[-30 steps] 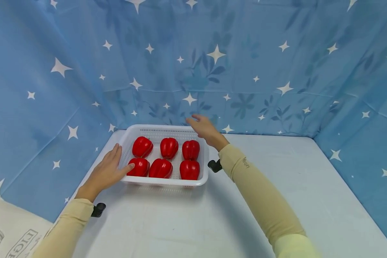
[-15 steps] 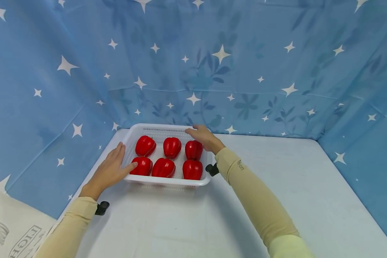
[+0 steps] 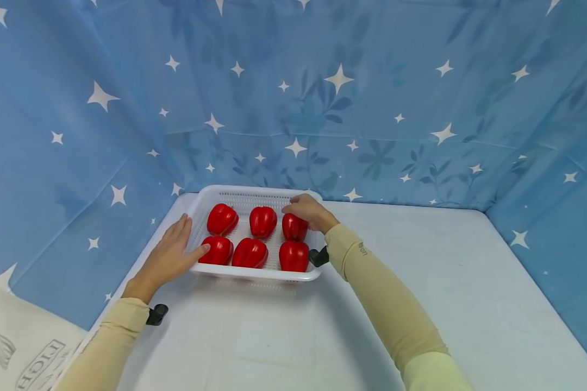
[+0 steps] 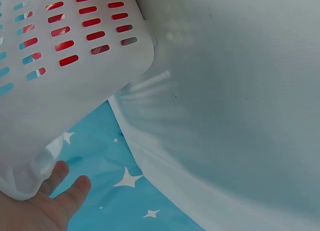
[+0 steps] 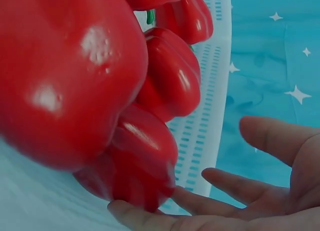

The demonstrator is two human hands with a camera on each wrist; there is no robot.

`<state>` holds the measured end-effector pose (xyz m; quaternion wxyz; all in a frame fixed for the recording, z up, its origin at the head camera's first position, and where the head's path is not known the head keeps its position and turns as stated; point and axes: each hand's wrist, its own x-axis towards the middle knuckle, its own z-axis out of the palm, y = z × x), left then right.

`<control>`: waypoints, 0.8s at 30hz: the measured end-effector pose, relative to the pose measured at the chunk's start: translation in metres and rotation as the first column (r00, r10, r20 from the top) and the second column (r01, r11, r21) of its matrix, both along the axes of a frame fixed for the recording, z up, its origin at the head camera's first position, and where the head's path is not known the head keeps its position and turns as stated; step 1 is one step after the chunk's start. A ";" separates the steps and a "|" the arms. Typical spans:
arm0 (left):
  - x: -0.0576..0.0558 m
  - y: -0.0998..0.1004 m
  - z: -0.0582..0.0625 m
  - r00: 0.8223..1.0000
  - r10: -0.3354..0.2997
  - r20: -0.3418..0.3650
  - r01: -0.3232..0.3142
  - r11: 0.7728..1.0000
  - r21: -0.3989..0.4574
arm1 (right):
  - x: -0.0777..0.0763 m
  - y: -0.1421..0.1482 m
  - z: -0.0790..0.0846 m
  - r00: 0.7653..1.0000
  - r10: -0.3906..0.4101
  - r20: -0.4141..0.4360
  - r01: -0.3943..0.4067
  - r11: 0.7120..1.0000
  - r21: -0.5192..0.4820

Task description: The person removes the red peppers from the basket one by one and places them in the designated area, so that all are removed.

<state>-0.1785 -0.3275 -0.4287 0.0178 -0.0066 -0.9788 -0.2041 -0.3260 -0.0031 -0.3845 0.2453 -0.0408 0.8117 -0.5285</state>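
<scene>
A white plastic basket (image 3: 254,273) holds several red bell peppers in two rows. My left hand (image 3: 168,258) lies at the basket's left side, fingers extended along the outside and thumb over the rim near the front-left bell pepper (image 3: 218,250). In the left wrist view, two fingertips show beside the basket's rim. My right hand (image 3: 309,210) is over the back-right corner, its fingers around the back-right bell pepper (image 3: 294,228). From the right wrist, that hand (image 5: 260,191) appears with spread fingers, the lower fingertips right at the pepper's lower end (image 5: 145,161).
The basket stands on a white table (image 3: 254,336), near its back-left corner. A blue star-patterned curtain (image 3: 293,108) hangs behind and along both sides. Off-white printed cloth (image 3: 19,336) lies at the lower left.
My right hand has come down from above the basket's back-right rim to the back-right bell pepper. The left hand stays at the basket's left side. The head view has shifted slightly.
</scene>
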 end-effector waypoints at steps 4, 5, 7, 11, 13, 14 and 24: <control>-0.001 0.001 -0.001 1.000 0.002 -0.001 -0.002 1.000 -0.002 | -0.001 -0.003 -0.004 1.000 0.004 -0.027 -0.003 0.999 0.037; -0.001 0.001 -0.001 1.000 0.002 -0.002 -0.002 1.000 -0.001 | -0.002 -0.003 -0.005 1.000 0.004 -0.031 -0.003 0.999 0.044; -0.001 0.000 -0.001 1.000 0.002 -0.002 -0.002 1.000 -0.002 | -0.003 -0.003 -0.006 0.999 0.002 -0.041 0.001 0.998 0.064; -0.001 0.000 -0.001 1.000 0.001 0.000 -0.001 1.000 -0.002 | -0.005 -0.004 -0.009 0.999 -0.006 -0.040 0.009 0.997 0.082; -0.001 0.000 0.000 1.000 0.001 -0.001 -0.001 1.000 0.002 | -0.005 -0.005 -0.010 0.999 -0.010 -0.036 0.013 0.996 0.084; -0.001 0.000 0.000 1.000 0.001 -0.002 -0.001 1.000 0.004 | -0.006 -0.006 -0.012 0.999 -0.009 -0.037 0.012 0.996 0.092; -0.001 -0.001 -0.001 1.000 0.003 -0.001 -0.003 1.000 0.000 | -0.010 -0.014 -0.023 0.999 -0.005 -0.035 0.010 0.990 0.139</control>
